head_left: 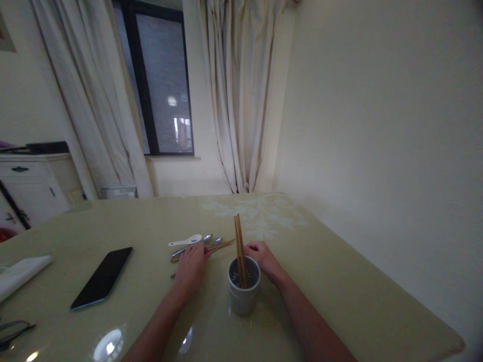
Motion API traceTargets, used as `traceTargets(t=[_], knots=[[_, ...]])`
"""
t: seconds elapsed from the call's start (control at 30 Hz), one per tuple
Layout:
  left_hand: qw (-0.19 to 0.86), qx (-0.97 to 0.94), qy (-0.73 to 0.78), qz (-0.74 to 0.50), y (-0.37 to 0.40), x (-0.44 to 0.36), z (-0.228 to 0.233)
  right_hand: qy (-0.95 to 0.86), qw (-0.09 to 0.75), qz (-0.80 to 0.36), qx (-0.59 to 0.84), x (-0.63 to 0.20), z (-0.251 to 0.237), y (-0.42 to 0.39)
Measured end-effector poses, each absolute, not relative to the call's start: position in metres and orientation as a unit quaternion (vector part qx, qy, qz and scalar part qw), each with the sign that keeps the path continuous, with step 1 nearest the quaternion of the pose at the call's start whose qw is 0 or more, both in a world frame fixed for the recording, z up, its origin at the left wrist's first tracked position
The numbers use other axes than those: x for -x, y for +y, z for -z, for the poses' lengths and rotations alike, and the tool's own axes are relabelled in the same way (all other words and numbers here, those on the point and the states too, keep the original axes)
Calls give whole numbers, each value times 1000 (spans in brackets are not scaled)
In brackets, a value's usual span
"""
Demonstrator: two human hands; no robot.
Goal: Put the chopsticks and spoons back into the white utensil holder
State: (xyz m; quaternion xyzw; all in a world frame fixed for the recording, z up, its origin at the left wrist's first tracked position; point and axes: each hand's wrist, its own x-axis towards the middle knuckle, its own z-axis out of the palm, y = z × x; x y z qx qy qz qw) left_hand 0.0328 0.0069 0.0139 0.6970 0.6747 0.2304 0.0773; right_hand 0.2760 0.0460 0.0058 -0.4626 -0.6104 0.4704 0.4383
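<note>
A grey utensil cup [243, 300] with small holes in its bottom stands upright on the table, with several wooden chopsticks [240, 246] leaning inside it. My left hand [191, 269] is closed over loose chopsticks [223, 245] left of the cup; its fingertips are partly hidden. Just beyond that hand lie a white ceramic spoon [188, 241] and metal spoons [208, 237], partly covered by the fingers. Beside the cup's far right rim is my right hand [263, 256], fingers curled inward close to the standing chopsticks. What those fingers hold, if anything, is hidden.
On the left of the glossy table [332, 301] lie a dark phone [102, 278], a white packet [24, 271] and dark glasses [15, 332]. A wall [377, 125] runs along the right edge. Curtains [245, 90], a window and a white cabinet [33, 183] stand behind.
</note>
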Motion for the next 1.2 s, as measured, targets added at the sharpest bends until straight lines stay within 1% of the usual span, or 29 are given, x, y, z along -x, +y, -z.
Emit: traceTargets(t=[0.1,0.23,0.3,0.37,0.43,0.53,0.6,0.63,0.7,0.8,0.93,1.2], knots=[[119,-711,631,-286,7,-48,-12,-608,431,-501,440,-274,-12,40],[207,-707,527,-423,3,-69,-8,-591,444,-547,392,-264,-20,34],[241,-696,502,-453,1,-73,-9,-574,462,-566,370,-262,-24,34],[250,-695,494,-459,1,-69,-12,-542,508,-563,362,-266,-31,38],[218,-696,512,-454,4,-58,-15,-499,584,-524,367,-282,-42,43],[117,-690,593,-398,10,-35,-16,-445,704,-421,360,-320,-60,51],[67,-687,636,-345,12,-23,-14,-402,759,-389,334,-344,-69,53],[51,-688,651,-317,13,-20,-13,-390,765,-398,322,-351,-73,52],[26,-696,670,-257,12,-18,-11,-392,757,-423,307,-356,-78,47],[8,-709,680,-187,11,-20,-11,-437,716,-458,294,-342,-82,36],[21,-712,678,-181,12,-19,-10,-491,662,-487,291,-317,-83,24],[59,-698,688,-189,13,-14,-8,-633,538,-456,319,-294,-71,19]])
